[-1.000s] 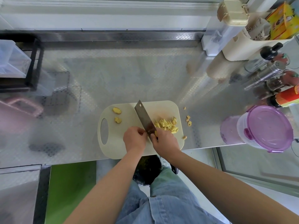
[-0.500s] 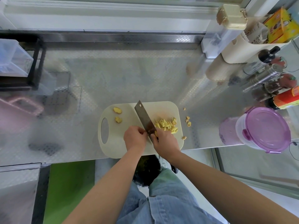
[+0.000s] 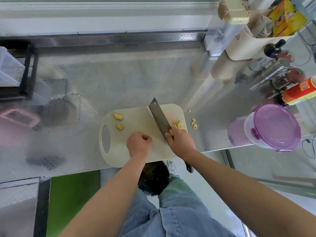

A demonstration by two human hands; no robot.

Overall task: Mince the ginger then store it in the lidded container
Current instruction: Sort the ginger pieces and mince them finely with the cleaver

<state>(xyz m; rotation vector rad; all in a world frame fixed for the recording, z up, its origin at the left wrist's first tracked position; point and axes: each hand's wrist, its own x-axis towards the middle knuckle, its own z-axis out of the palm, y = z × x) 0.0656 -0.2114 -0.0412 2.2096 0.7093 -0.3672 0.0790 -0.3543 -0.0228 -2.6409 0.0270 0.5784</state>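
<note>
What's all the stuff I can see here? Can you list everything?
cutting board: one, cream, counter's near edge
knife: one, steel blade, across the board, in the right hand
ginger chunks: two, yellow, board's left part
chopped ginger: one pile, yellow, board, right of the blade
ginger bits: few, yellow, counter, right of the board
container: one, clear with purple lid on, counter's right end
bottles: several, mixed colours, back right
counter: one, silver, under everything
left hand: one, fingers curled, over the board
right hand: one, gripping the knife handle

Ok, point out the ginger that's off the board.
The small bits on the counter, right of the board; the two chunks and the chopped pile lie on it.
</note>
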